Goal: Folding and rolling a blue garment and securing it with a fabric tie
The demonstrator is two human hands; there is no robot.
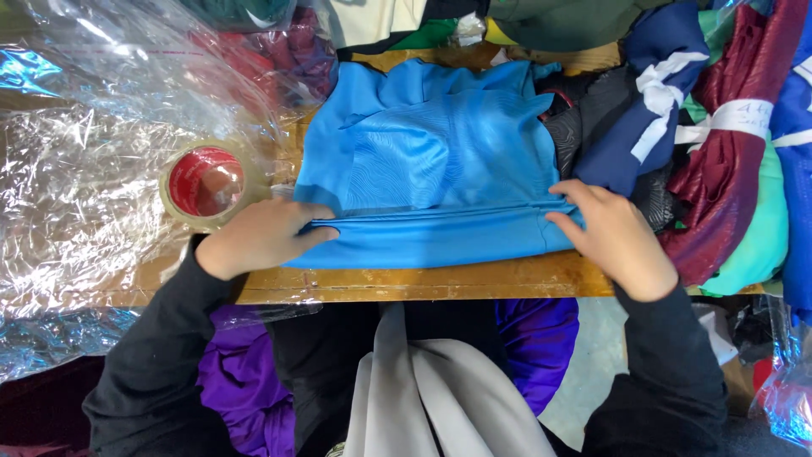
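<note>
A bright blue garment (431, 161) lies flat on a wooden table (440, 282), its near edge folded over into a thick band. My left hand (264, 235) pinches the left end of that folded band. At the right end my right hand (613, 237) presses on the fold with fingers curled over the cloth. Both arms are in black sleeves.
A roll of clear tape with a red core (205, 182) sits just left of the garment on crinkled clear plastic bags (76, 169). Bundled fabrics in navy, maroon and green (727, 152) pile up at the right. Purple and white cloth (440, 389) hangs below the table edge.
</note>
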